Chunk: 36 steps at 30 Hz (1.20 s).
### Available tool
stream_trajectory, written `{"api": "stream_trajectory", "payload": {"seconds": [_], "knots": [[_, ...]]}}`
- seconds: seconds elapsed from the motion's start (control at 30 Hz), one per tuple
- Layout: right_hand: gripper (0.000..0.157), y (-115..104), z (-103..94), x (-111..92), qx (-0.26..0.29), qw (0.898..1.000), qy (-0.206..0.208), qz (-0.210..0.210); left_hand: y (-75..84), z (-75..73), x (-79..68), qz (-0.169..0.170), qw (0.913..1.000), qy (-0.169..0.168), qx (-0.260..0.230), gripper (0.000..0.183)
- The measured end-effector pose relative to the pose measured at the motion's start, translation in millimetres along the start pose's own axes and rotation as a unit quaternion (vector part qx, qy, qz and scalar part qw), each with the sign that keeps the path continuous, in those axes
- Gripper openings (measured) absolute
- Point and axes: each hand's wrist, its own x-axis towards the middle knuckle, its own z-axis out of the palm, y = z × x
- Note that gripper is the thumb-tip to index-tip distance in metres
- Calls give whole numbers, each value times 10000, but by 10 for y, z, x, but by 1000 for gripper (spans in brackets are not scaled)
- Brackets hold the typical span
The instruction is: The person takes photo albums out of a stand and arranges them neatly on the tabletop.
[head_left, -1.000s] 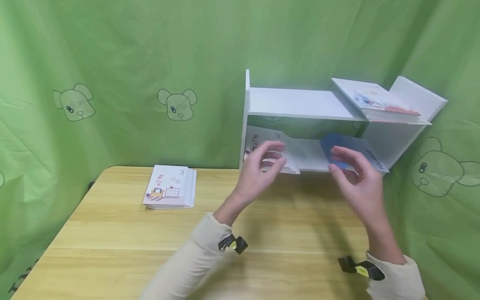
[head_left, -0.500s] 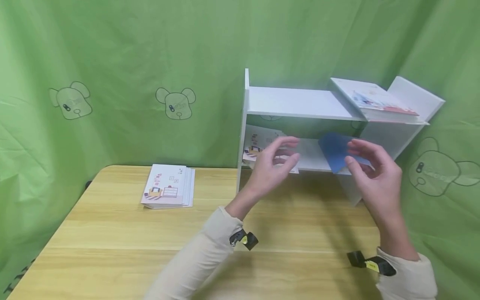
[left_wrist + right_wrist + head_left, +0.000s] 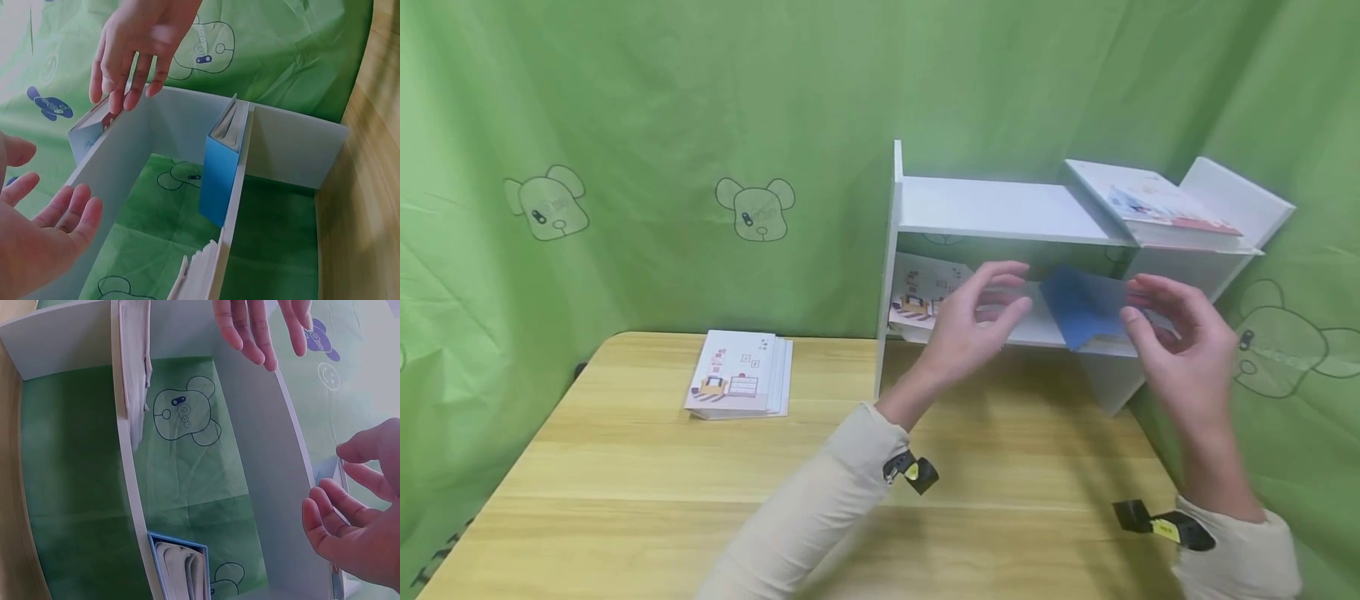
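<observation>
My left hand (image 3: 973,325) hovers in front of the white shelf (image 3: 992,204), its fingers loosely bent and holding nothing. Farther right, my right hand (image 3: 1187,342) is held up in the same way, thumb apart from the fingers, and it too holds nothing. Between the two hands in the head view, a blue-covered book (image 3: 1071,308) lies on the lower board. At that board's left end are white illustrated books (image 3: 921,287), partly hidden behind my left hand. In the left wrist view the blue book (image 3: 219,178) shows its blue side and page edges.
A thick white book (image 3: 1157,200) with a colourful cover rests on the right of the top board. Several white books (image 3: 730,375) are stacked on the wooden table (image 3: 647,467) at the left. Green printed curtain (image 3: 647,100) hangs behind and at the sides.
Both hands have drifted right and slightly up across the front of the shelf, uncovering more of the white books and of the blue book. The books stay where they were.
</observation>
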Motion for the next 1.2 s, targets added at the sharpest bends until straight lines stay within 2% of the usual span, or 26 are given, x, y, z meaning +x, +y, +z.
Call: {"api": "stream_trajectory", "payload": {"seconds": [0.17,0.3,0.5,0.57,0.7,0.83,1.2], "knots": [[37,48,-53,52,787,9968,122,-20,36,86,73,-64,10000,22,10,40],[37,67,-145,80,881,9958,233,-4,77,178,127,-112,9999,-29,99,41],[37,44,-264,113,-93,9995,314,-29,144,289,187,-191,9996,-117,145,41],[37,35,-288,120,-576,9978,321,-16,152,318,205,-210,9996,-132,154,42],[38,29,-319,144,-1003,9942,369,106,143,365,241,-225,9996,-90,169,43],[38,39,-343,170,-949,9941,476,236,134,408,276,-228,9997,-54,119,45],[39,49,-450,258,-75,9943,738,767,196,567,427,-376,9991,-41,176,48]]}}
